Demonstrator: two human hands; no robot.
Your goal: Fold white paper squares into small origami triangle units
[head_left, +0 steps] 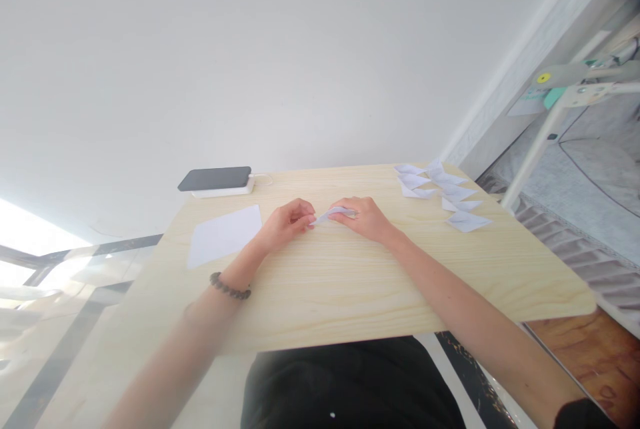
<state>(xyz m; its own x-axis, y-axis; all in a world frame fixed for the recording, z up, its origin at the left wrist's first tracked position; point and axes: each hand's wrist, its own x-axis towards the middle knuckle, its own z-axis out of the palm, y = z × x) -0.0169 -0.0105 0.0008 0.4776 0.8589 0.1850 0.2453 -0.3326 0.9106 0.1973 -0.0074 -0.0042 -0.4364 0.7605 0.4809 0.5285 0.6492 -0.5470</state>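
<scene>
Between my two hands, just above the middle of the table, is a small piece of folded white paper (324,217). My right hand (361,214) pinches its right part between thumb and fingers. At the paper's left tip, the thumb and fingers of my left hand (287,223) are closed on it. A beaded bracelet circles my left wrist. Part of the paper is hidden by my right fingers. To the left of my left hand lies a flat white sheet of paper (223,235). Several folded paper boats (460,205) stand in two rows at the far right of the table.
The pale wooden table (320,309) meets a white wall at the back. A dark phone (215,178) rests on a white box at the back left, with a white cable beside it. A white metal frame (537,135) stands off the right edge.
</scene>
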